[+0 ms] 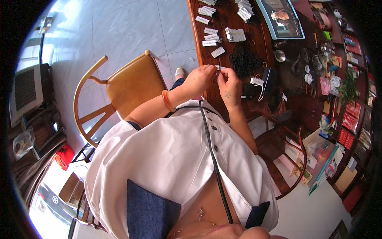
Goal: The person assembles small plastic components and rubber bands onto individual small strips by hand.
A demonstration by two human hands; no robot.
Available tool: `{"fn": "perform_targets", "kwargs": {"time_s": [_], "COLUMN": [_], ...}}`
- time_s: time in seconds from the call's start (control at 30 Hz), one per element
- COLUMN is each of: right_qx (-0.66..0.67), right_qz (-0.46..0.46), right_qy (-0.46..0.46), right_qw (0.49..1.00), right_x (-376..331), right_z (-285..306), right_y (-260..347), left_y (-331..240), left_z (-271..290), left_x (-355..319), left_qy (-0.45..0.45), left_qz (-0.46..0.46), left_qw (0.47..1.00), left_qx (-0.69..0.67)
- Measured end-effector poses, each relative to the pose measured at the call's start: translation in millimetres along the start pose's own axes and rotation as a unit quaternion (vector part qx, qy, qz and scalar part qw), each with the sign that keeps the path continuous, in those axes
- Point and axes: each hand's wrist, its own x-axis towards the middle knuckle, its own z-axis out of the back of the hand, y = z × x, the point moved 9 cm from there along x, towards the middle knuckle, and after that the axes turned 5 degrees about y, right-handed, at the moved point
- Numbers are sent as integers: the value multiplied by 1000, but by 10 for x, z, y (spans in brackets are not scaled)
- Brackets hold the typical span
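Over the edge of a brown wooden table point(218, 88), my left hand point(202, 81) and my right hand point(230, 84) meet fingertip to fingertip. Both are closed in a pinch on a small white piece point(217, 67), mostly covered by the fingers; its kind is too small to make out. Just beyond the right hand lies a bundle of thin black cords point(243, 61). A single white printed tag point(218, 52) lies beyond the left hand, near more white tags point(211, 38). Another stack of white tags point(235, 35) is farther right.
A tablet point(281, 18) stands at the table's far side, and yellowish rings point(252, 42) lie near the cords. A tan chair point(137, 77) is at my left, a dark wooden chair point(284, 159) at my right. Shelves with packaged goods point(350, 115) line the right.
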Motion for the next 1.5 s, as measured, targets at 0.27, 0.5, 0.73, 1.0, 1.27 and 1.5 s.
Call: {"fn": "perform_targets", "kwargs": {"time_s": [0.27,0.5,0.73,1.0,1.27,1.5], "right_qx": [18,-2,75,122,140,439], "right_qz": [-1,12,3,-124,-117,-212], "right_qy": [-18,-23,-19,74,101,147], "right_qw": [1000,1000,997,982,978,861], "right_x": [-32,-23,-31,-77,40,6], "right_z": [-11,26,-40,-204,3,-184], "right_y": [-63,52,-135,-463,-427,-564], "left_y": [-101,-41,-28,-17,22,-109], "left_z": [1,-31,29,17,-19,-120], "left_x": [2,4,47,41,64,62], "left_qy": [7,-5,-38,-25,25,139], "left_qz": [-6,1,-10,-7,31,29], "left_qw": [1000,999,998,999,997,976], "left_qx": [29,34,42,31,-72,-166]}}
